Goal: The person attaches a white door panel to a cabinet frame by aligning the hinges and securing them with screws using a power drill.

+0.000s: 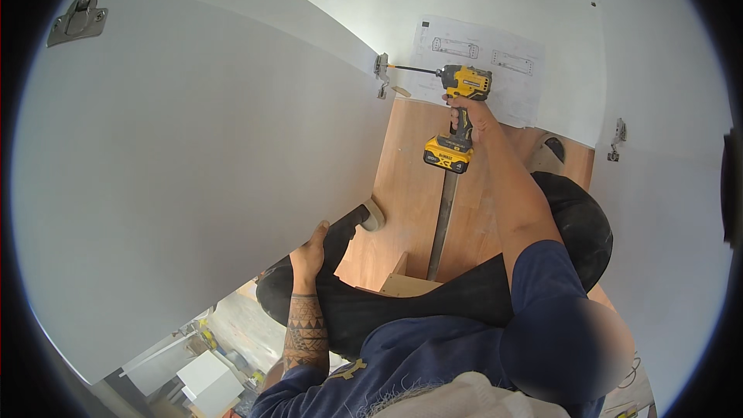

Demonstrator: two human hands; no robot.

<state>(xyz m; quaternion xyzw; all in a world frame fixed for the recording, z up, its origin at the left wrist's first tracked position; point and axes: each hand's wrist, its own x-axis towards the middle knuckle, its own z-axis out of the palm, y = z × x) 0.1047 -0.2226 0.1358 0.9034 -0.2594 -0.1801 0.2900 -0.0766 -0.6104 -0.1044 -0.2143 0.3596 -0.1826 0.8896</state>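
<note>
My right hand (478,114) is wrapped round the grip of a yellow and black cordless impact driver (467,83), with its battery pack (447,155) below. A long dark bit (414,69) points left from the driver. Its tip is at a metal cabinet hinge (381,67) on the edge of a large pale grey door (209,139); whether it sits in a screw is too small to tell. My left hand (309,254) grips the door's near edge, thumb on top, the other fingers mostly hidden.
Behind the driver lies a paper sheet (515,97) with line drawings. Another hinge (77,19) is at the far left, and one (618,139) on the right-hand panel. A metal strip (442,224) crosses the wood-look floor (410,147) between my legs. White pieces (209,383) lie at lower left.
</note>
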